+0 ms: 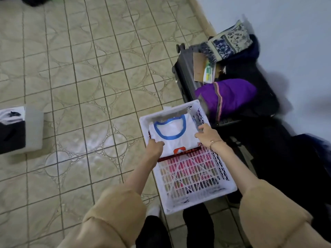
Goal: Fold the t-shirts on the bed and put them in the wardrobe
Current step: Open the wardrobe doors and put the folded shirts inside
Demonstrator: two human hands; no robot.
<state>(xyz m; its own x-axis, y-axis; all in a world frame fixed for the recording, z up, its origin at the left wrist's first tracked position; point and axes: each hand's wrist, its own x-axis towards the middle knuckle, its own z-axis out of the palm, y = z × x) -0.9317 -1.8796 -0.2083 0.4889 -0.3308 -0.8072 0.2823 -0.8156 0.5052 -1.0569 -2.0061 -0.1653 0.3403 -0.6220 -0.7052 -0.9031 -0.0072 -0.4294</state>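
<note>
Two hands on one folded white t-shirt (176, 140), blue collar up, at the far end of a white slatted crate (188, 178) on the tiled floor (80, 77): left hand (155, 146) gripping the left edge, right hand (206, 134) pinching the right edge. Storing step, probably; no wardrobe visible. Next: lower flat, let go evenly. Beneath, a dark red garment (179, 155); pink items through the slats. Beside, a dark suitcase (186, 76) carrying purple fabric (231, 93).
</note>
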